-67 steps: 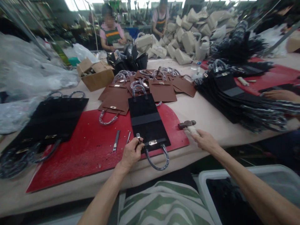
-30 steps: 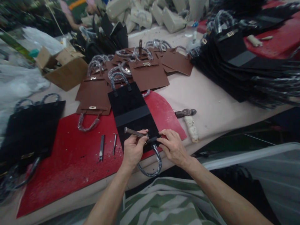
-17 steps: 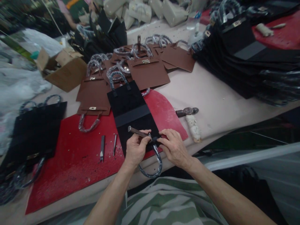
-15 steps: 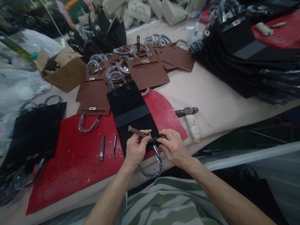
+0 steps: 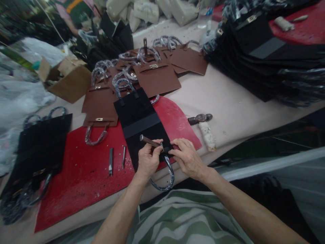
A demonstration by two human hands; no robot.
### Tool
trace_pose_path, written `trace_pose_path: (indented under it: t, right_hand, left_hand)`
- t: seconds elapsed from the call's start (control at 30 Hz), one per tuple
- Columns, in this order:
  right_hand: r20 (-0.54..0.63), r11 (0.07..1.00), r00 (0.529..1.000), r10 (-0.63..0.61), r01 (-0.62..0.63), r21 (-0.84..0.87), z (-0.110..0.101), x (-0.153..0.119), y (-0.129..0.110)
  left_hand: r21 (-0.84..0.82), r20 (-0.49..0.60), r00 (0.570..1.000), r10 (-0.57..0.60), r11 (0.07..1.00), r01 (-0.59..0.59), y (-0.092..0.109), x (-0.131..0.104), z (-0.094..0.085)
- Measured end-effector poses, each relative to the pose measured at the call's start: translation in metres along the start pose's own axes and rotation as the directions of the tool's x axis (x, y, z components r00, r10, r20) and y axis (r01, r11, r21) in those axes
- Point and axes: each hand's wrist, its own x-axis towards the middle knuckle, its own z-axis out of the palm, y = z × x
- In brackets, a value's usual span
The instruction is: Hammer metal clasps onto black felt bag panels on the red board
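Observation:
A black bag panel (image 5: 142, 117) lies on the red mat, with plastic-wrapped handles at its far and near ends. My left hand (image 5: 148, 160) is closed around a metal punch-like tool (image 5: 149, 140), held tilted over the panel's near end. The tool's lower tip is close to a dark tab (image 5: 165, 149) at the base of the near handle (image 5: 172, 174). From the right, my right hand (image 5: 188, 156) grips the panel's edge beside that tab with its fingertips; the thumb is partly hidden. Two slim metal tools (image 5: 111, 162) rest on the mat left of the panel.
A hammer (image 5: 203, 118) with a wrapped grip lies right of the red mat (image 5: 83, 169). Brown bag panels (image 5: 157, 81) overlap behind. Black panels are stacked at right (image 5: 254, 64) and left (image 5: 40, 145). A cardboard box (image 5: 68, 83) stands at back left; another person's arm shows beyond.
The whole view has shifted slightly. Both hands stay at the near handle's base, and the tool in my left hand keeps nearly the same tilt.

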Motion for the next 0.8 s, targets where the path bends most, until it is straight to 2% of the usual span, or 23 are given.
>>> trace_pose_path:
  t: [0.13,0.33,0.67,0.8]
  right_hand:
    - [0.089,0.998,0.995,-0.055,0.055,0.002,-0.011,-0.004,0.003]
    - [0.221,0.993,0.975,-0.031,0.056,-0.106,-0.018,0.001,-0.001]
    - [0.247,0.989,0.969,0.002,0.034,-0.141,-0.018,0.006,-0.004]
    - [0.265,0.99,0.964,0.011,0.027,-0.14,-0.02,0.008,-0.006]
  left_hand:
    - [-0.065,0.023,0.999,-0.037,0.997,0.039,-0.001,0.003,-0.003]
    - [-0.066,0.082,0.994,-0.073,0.995,0.078,-0.001,0.012,-0.009]
    - [-0.061,0.088,0.995,-0.055,0.996,0.06,-0.002,0.012,-0.008]
    - [-0.044,0.059,0.998,-0.032,0.998,0.035,-0.002,0.01,-0.005]
